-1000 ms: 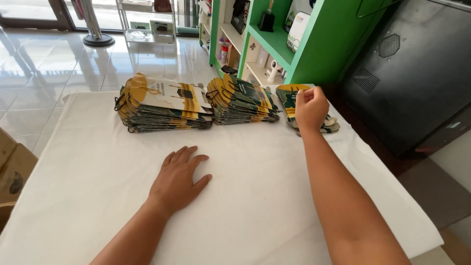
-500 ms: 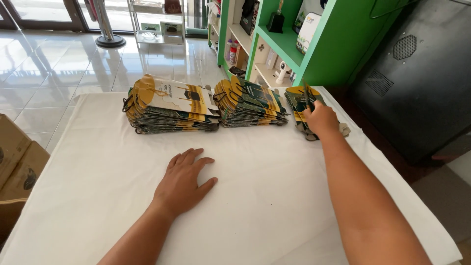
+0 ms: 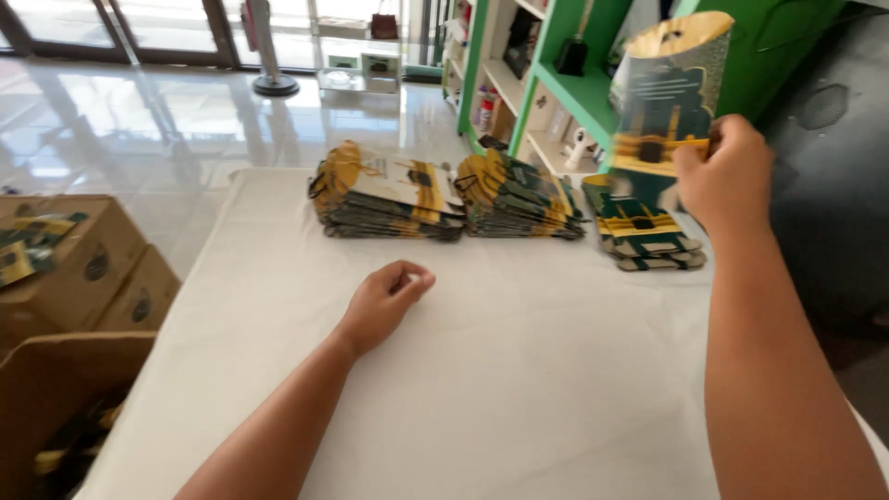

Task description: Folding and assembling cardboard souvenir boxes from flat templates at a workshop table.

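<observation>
A person's right hand [image 3: 724, 176] lifts a flattened green-and-gold paper bag [image 3: 669, 97] clear of a white-covered table [image 3: 519, 370], fingers closed on the bag's lower edge, at about one o'clock in the head view. The bag hangs upright in the air, blurred, its gold top toward the green shelving unit [image 3: 574, 83] behind it. Directly under it, at two o'clock on the table, lies a short stack of the same flattened bags [image 3: 648, 236].

The left hand [image 3: 384, 301] rests near the table's middle, fingers curled loosely into a half fist, holding nothing, knuckles touching the cloth. It is well apart from the bags.

Two taller stacks sit along the far edge at twelve o'clock: a left stack [image 3: 389, 194] and a middle stack [image 3: 519, 196], just beside each other, each fanned slightly with the gold ends to the left.

At nine o'clock, off the table, stand brown cardboard boxes [image 3: 83, 278]; the one at seven o'clock is open, its contents too dim to make out. A glossy tiled floor [image 3: 139, 120] runs to glass doors at eleven o'clock.
</observation>
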